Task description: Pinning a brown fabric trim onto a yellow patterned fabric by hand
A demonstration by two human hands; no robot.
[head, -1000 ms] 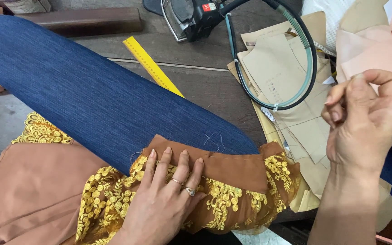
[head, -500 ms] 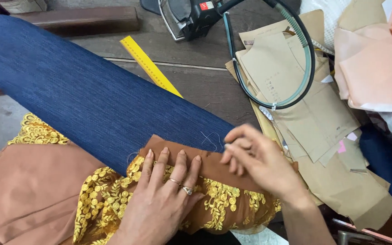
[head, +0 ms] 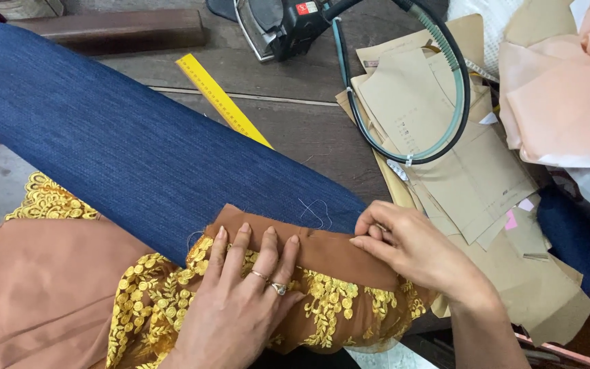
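Brown fabric fold (head: 322, 249): lying over blue padded roll (head: 138, 150). Left hand (head: 247, 301) pressing flat, fingers spread, steadying it. Right hand (head: 411, 249) pinching fold's edge w/ fingertips together, prob. keeping crease.

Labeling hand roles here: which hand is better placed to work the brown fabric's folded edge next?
Right, probably. The right hand already pinches the folded edge of the brown fabric with its fingertips. The left hand lies flat on it, fingers spread, holding it down on the blue padded board.
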